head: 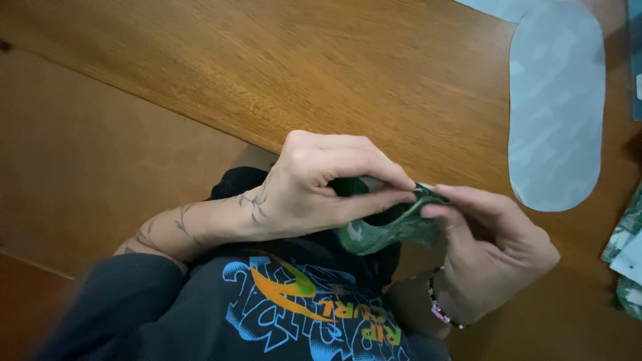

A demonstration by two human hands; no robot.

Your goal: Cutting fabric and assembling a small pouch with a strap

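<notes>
head view: both hands are pinched onto the same green patterned fabric piece point(391, 227), held up just off the near edge of the wooden surface point(348, 73), right above the person's lap. the left hand point(314, 184) comes in from the left with its fingers curled over the top of the fabric, thumb and fingertips closed on the upper edge. the right hand point(491, 247) comes from the right, its fingers point(461, 197) clamped on the same edge, so the two sets of fingertips nearly touch. the fabric curves down between them like a folded or doubled strip, dark green with lighter blotches. a beaded bracelet point(438, 307) sits on the right wrist, and there's a vine tattoo point(254, 200) running along the left forearm.

further right on the surface lies a pale blue-grey fabric cutout point(555, 113) with a rounded end, flat and well apart from the hands. at the far right edge there's a bit more green printed cloth point(625, 257), mostly cut off by the frame.
</notes>
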